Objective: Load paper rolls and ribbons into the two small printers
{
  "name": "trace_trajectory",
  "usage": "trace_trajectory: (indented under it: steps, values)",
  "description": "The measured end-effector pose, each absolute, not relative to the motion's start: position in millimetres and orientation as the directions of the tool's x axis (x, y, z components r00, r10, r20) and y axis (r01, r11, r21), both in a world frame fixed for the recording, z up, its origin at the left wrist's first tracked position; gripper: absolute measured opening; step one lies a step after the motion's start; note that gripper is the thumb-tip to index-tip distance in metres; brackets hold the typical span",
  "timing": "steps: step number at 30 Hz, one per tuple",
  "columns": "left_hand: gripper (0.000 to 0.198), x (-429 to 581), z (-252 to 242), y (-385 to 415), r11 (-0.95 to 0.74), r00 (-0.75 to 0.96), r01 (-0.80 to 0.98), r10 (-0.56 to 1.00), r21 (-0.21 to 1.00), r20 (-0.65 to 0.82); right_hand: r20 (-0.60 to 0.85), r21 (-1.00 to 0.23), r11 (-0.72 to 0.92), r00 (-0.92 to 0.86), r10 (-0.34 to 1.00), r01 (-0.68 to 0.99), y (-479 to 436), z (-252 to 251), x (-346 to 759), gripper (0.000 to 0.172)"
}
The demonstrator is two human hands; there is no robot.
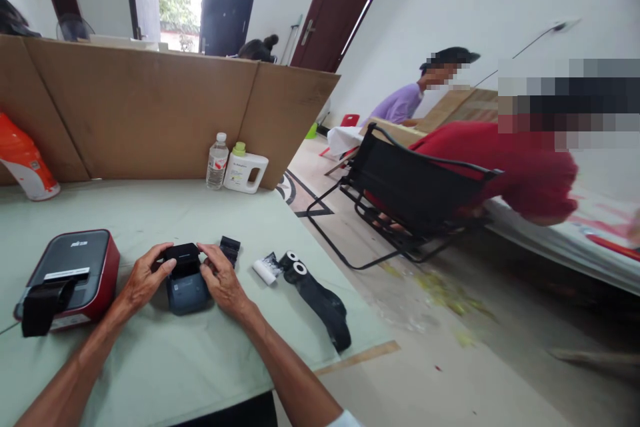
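Cropped forearms (293, 363) reach the partly hidden device (187, 295).

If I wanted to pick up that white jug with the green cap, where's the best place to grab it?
Probably by its loop handle, coming from the right. The white jug stands upright with the handle on that side and an opening through it, while the clear bottle stands close on its left and the cardboard panel rises behind.
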State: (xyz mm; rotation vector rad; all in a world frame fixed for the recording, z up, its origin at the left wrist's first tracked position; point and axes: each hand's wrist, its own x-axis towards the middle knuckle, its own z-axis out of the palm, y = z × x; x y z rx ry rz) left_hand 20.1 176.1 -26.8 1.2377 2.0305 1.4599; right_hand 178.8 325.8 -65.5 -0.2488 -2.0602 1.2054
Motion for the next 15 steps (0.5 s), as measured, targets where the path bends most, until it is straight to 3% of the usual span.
trace_trajectory:
  steps: [8, 15]
  values:
    - [0.056, 17.0, -23.8, 178.2, 0.14, -0.569, 0.467, 0.804, 0.873, 0.175, 0.45, -0.787, 0.599, -0.802, 0.393, -0.148, 343.7, -54.0, 165.6, 0.051]
    - [0.052, 16.3, -26.3, 177.1, 0.103, -0.542, 0.458, 0.82, 0.883, 0.186, 0.505, -0.752, 0.643, -0.751, 0.425, -0.142, 341.6, -64.1, 156.1, 0.045]
